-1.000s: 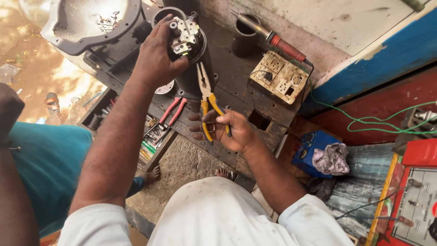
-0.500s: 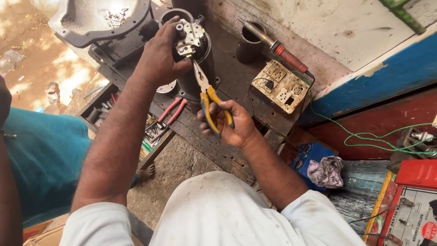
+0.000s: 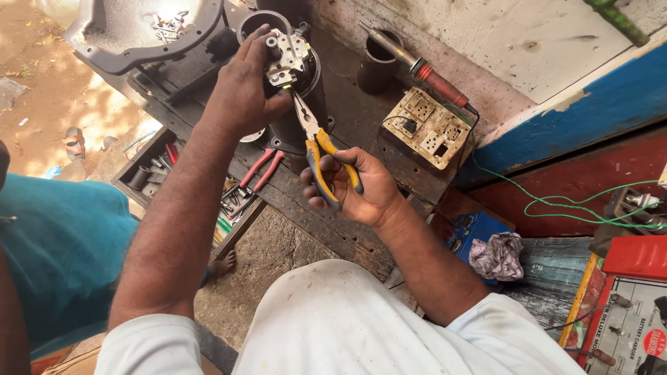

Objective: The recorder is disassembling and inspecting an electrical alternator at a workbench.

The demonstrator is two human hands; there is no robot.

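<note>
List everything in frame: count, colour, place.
metal part: 1, silver, in left hand above bench
pliers: 1, yellow-handled, in right hand, tips at metal part
red pliers: 1, bench edge
soldering iron: 1, red-handled, in cup
socket board: 1, cream, bench right
housing: 1, grey, top left
green wire: 1, right
rag: 1, pale, lower right
left hand: 1
right hand: 1

Two hands: left hand (image 3: 243, 90), right hand (image 3: 361, 187). Two pliers: yellow pliers (image 3: 319, 149) at centre, red pliers (image 3: 260, 170) below left. One metal part (image 3: 286, 59), one soldering iron (image 3: 417, 67), one socket board (image 3: 429, 126), one rag (image 3: 497, 255).
</note>
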